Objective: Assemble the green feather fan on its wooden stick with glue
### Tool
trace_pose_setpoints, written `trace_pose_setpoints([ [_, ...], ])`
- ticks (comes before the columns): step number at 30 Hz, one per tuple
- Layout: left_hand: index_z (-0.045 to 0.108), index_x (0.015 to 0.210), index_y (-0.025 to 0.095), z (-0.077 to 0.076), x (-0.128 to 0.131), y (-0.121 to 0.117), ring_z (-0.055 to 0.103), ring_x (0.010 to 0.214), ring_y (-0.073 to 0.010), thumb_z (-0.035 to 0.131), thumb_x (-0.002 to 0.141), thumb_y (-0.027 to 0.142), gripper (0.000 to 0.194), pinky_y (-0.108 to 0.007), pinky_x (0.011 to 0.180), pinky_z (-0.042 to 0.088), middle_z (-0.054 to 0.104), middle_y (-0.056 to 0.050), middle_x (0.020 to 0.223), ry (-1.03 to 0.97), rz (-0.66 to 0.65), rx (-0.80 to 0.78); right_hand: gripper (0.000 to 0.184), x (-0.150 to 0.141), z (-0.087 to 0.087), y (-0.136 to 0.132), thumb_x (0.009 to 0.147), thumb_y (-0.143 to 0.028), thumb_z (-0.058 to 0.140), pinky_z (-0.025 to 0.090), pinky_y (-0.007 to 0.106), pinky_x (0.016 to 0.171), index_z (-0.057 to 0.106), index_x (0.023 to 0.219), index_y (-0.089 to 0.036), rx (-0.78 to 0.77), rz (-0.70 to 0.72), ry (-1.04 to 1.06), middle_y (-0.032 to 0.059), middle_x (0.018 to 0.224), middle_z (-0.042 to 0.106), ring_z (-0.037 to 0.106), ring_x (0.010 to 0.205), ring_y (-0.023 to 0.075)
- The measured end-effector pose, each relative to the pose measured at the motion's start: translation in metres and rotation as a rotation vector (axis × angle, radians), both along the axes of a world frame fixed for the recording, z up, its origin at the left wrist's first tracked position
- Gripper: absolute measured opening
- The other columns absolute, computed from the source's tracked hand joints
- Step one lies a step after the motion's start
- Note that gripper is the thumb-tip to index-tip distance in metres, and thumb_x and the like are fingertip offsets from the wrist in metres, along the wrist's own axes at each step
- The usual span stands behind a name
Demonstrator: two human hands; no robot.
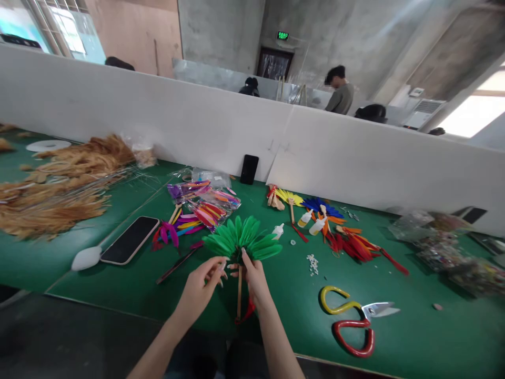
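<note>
A green feather fan (241,237) with a thin wooden handle (239,295) is held upright over the table's front. My right hand (254,276) is closed around the base of its feathers, thumb in front. Just left of the handle, my left hand (207,276) has its fingertips pinched together; whatever they hold is too small to make out. A red tassel (249,309) hangs by the handle's lower end, partly behind my right wrist. Left of the fan lies a dark, narrow stick-like thing (177,266). A small white bottle (278,231) is right of the feathers.
Scissors (363,313) with yellow and red handles lie at right, near small white beads (312,264). Glue bottles (305,218) and colourful fans (292,200) are behind. Bagged feathers (209,205), a phone (130,240) and tan plumes (79,168) lie left. A white partition (197,126) borders the table.
</note>
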State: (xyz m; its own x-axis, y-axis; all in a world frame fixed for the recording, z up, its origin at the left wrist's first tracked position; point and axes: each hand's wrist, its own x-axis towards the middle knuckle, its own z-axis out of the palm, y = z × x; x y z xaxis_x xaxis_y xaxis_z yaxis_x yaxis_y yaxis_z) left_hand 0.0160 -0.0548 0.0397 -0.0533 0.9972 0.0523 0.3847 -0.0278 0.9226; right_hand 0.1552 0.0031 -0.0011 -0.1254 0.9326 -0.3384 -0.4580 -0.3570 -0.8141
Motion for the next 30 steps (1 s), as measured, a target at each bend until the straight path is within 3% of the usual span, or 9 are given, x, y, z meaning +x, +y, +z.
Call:
trace_pose_setpoints([
  [4,0.061,0.104,0.023,0.044,-0.013,0.033,0.062,0.083,-0.0174,0.045,0.088,0.038,0.027,-0.029,0.075,0.049,0.067,-0.003,0.093,0.243,0.020,0.297,0.040,-0.002,0.007,-0.007,0.064,-0.048,0.072,0.049,0.021,0.041,0.062,0.078,-0.012,0.041,0.025,-0.071,0.0004,0.066,0.063,0.066,0.056,0.0165],
  [6,0.062,0.102,0.022,0.065,-0.012,0.059,0.059,0.093,-0.0194,0.048,0.087,0.038,0.025,-0.035,0.086,0.045,0.066,-0.004,0.094,0.402,-0.034,0.456,0.043,-0.004,0.010,-0.010,0.063,-0.050,0.071,0.050,0.021,0.041,0.062,0.080,-0.012,0.060,0.040,-0.092,0.0013,0.068,0.064,0.067,0.057,0.0174],
  [8,0.063,0.102,0.022,0.080,-0.004,0.087,0.052,0.107,-0.0214,0.050,0.087,0.037,0.025,-0.040,0.096,0.037,0.062,-0.005,0.104,0.541,-0.161,0.543,0.045,-0.006,0.011,-0.012,0.063,-0.052,0.071,0.051,0.021,0.041,0.063,0.080,-0.011,0.078,0.059,-0.106,0.0028,0.068,0.064,0.068,0.058,0.0184],
  [10,0.065,0.102,0.022,0.087,0.008,0.114,0.040,0.122,-0.0238,0.053,0.085,0.036,0.024,-0.042,0.103,0.029,0.058,-0.007,0.116,0.651,-0.363,0.531,0.047,-0.007,0.011,-0.014,0.062,-0.053,0.071,0.051,0.021,0.041,0.063,0.079,-0.010,0.080,0.061,-0.121,0.0040,0.068,0.065,0.068,0.058,0.0188],
  [13,0.069,0.093,0.020,0.085,0.028,0.146,0.024,0.133,-0.0265,0.055,0.084,0.034,0.022,-0.044,0.109,0.015,0.053,-0.008,0.125,0.765,-0.585,0.402,0.047,-0.008,0.010,-0.015,0.063,-0.052,0.071,0.053,0.022,0.042,0.064,0.080,-0.009,0.079,0.057,-0.135,0.0046,0.069,0.065,0.067,0.058,0.0184],
  [17,0.071,0.072,0.020,0.076,0.043,0.175,0.020,0.135,-0.0304,0.059,0.079,0.034,0.019,-0.047,0.108,0.001,0.058,-0.007,0.121,0.815,-0.717,0.120,0.046,-0.008,0.008,-0.017,0.064,-0.050,0.071,0.052,0.022,0.041,0.064,0.083,-0.009,0.096,0.052,-0.128,0.0051,0.070,0.065,0.068,0.058,0.0189],
  [23,0.064,0.047,0.021,0.067,0.049,0.192,0.038,0.124,-0.0306,0.069,0.066,0.037,0.025,-0.049,0.106,0.003,0.071,-0.003,0.083,0.792,-0.848,-0.036,0.049,-0.008,0.007,-0.018,0.059,-0.051,0.073,0.050,0.020,0.036,0.064,0.083,-0.009,0.088,0.034,-0.130,0.0056,0.069,0.066,0.068,0.056,0.0195],
  [26,0.065,0.048,0.022,0.064,0.052,0.192,0.055,0.102,-0.0257,0.070,0.062,0.030,0.017,-0.048,0.107,0.006,0.071,0.000,0.070,0.786,-0.890,-0.114,0.049,-0.008,0.008,-0.018,0.058,-0.052,0.074,0.049,0.020,0.035,0.063,0.081,-0.009,0.080,0.032,-0.129,0.0056,0.070,0.066,0.067,0.053,0.0186],
  [30,0.068,0.054,0.023,0.062,0.052,0.192,0.061,0.080,-0.0193,0.068,0.058,0.025,0.005,-0.041,0.106,0.016,0.071,0.002,0.069,0.771,-0.898,-0.180,0.051,-0.008,0.006,-0.018,0.059,-0.052,0.073,0.049,0.020,0.035,0.063,0.083,-0.009,0.080,0.044,-0.142,0.0052,0.070,0.065,0.067,0.054,0.0183],
])
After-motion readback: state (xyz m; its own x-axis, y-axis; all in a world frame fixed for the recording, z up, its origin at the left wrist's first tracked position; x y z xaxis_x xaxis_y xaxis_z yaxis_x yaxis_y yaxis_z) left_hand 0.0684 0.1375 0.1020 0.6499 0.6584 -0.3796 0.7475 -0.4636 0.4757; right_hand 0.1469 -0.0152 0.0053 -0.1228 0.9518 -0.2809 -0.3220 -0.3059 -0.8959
